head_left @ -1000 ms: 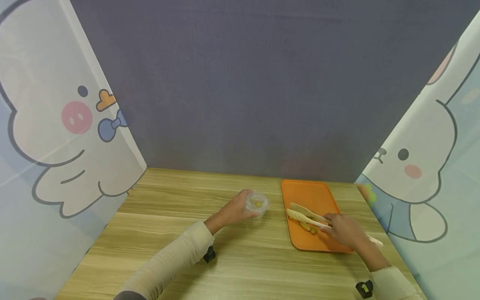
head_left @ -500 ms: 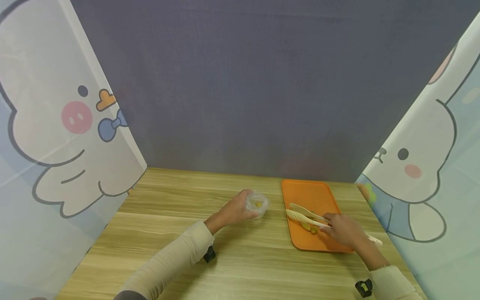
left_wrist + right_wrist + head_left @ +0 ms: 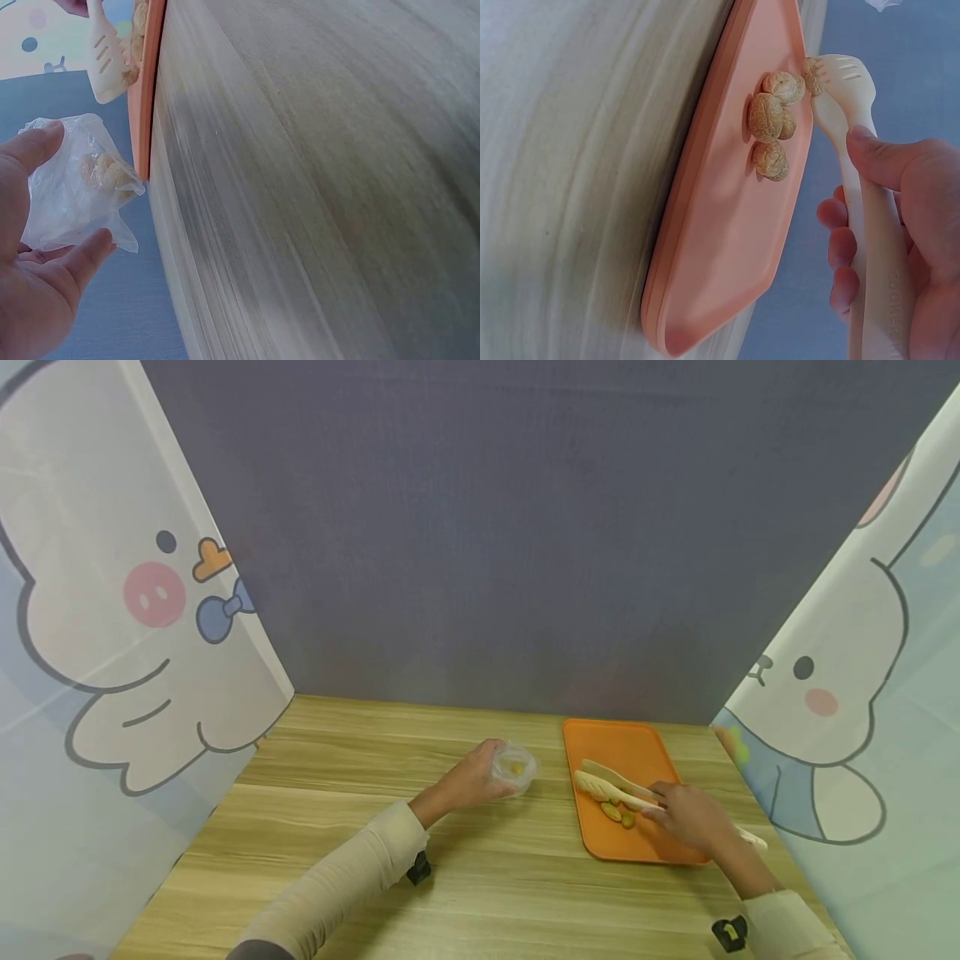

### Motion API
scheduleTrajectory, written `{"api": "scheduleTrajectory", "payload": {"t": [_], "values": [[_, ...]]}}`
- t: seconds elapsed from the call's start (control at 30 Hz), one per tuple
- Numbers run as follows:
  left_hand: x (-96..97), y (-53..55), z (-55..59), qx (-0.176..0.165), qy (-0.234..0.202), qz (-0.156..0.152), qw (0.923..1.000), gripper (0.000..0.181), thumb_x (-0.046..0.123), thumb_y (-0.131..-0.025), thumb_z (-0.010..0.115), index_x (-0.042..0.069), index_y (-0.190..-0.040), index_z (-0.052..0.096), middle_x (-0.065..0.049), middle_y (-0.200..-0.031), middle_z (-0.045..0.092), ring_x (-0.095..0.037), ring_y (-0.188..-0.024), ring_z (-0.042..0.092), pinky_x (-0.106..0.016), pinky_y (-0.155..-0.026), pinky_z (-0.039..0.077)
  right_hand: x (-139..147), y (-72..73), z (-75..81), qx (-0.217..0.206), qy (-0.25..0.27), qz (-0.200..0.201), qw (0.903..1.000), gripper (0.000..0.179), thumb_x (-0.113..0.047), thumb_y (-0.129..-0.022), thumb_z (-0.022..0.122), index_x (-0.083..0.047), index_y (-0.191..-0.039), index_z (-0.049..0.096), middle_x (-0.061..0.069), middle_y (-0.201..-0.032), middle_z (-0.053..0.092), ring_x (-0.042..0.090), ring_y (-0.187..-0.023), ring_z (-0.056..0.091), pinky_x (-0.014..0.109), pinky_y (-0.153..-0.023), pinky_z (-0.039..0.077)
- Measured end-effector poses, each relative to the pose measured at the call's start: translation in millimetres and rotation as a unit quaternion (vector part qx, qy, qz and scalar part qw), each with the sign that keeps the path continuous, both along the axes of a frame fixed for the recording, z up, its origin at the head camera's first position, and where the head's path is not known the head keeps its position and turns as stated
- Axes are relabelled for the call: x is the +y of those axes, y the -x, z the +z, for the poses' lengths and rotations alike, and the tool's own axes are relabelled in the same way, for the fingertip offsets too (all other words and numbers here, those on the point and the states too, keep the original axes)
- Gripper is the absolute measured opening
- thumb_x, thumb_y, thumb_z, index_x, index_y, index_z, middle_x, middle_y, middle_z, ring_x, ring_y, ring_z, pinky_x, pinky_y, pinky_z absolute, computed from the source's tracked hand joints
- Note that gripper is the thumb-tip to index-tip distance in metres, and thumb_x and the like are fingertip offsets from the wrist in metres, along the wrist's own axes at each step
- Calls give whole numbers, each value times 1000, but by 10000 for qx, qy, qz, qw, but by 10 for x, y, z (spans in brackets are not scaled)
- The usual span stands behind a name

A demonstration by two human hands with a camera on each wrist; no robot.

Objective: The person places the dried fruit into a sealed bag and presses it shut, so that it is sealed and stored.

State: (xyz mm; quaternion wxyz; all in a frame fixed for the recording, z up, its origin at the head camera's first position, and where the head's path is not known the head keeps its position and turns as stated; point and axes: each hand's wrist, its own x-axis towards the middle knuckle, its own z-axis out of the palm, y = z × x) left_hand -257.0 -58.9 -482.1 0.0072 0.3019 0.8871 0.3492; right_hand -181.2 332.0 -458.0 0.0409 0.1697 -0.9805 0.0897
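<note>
My left hand (image 3: pixel 477 774) holds a clear plastic bag (image 3: pixel 67 187) with its mouth facing up, thumb on one side and fingers on the other. Inside the bag shows a lumpy tan piece (image 3: pixel 107 174). On the right, my right hand (image 3: pixel 688 817) grips cream-coloured tongs (image 3: pixel 870 187) with slotted heads, thumb along the upper arm. A small wrinkled brown piece (image 3: pixel 812 77) sits between the tong heads, over the tray's far-side edge. Several similar wrinkled pieces (image 3: pixel 766 118) lie grouped on the orange tray (image 3: pixel 618 743) under the tongs.
The tray rests on a wood-grain table (image 3: pixel 337 843), right of the bag. A grey panel (image 3: pixel 480 543) stands behind the table, with cartoon-printed panels (image 3: pixel 840 727) at both sides. Black wrist straps (image 3: pixel 729 935) hang below the sleeves.
The tongs have shifted slightly up and away over the tray, and more of the pieces beneath show. My left hand and the bag stay in place.
</note>
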Motion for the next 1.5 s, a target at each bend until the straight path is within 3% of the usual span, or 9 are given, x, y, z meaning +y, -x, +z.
{"api": "scheduleTrajectory", "payload": {"t": [0.37,0.57,1.03,1.23,1.5], "values": [[-1,5,-19,-67,62,-44,9999,78,30,-89,81,-1,-148,40,-15,-130,59,-20,-103,60,-36,-86,52,44,12,-20,103,48,-157,9998,24,-27,-91,76,-7,-100,70,-6,-66,56,11,-58,47,32,-54,39],[-4,5,-22,-89,65,-49,9999,79,30,-89,80,-1,-148,39,-15,-130,59,-20,-103,59,-36,-86,52,67,23,-49,299,-175,-16,9994,27,-32,-89,78,-7,-99,71,-7,-67,59,12,-59,53,35,-55,44],[-2,-4,-1,-85,48,-32,9999,79,29,-88,81,-1,-148,39,-14,-132,58,-21,-107,59,-37,-89,52,22,55,-22,-202,-125,-42,9997,25,-31,-92,74,-7,-98,70,-3,-77,67,13,-65,59,36,-59,48],[-6,4,-9,-115,29,-46,9999,79,29,-88,81,-1,-148,39,-14,-132,58,-20,-105,59,-36,-88,52,11,79,-17,-325,-87,-101,9994,28,-31,-92,74,-5,-102,72,3,-87,73,22,-72,66,44,-65,54],[-12,12,-29,-177,66,-24,9998,79,31,-89,80,0,-150,38,-12,-132,58,-18,-104,59,-33,-86,52,24,94,-32,-202,-76,-100,9997,24,-30,-92,74,-7,-97,70,0,-78,68,18,-67,62,40,-60,50]]}}
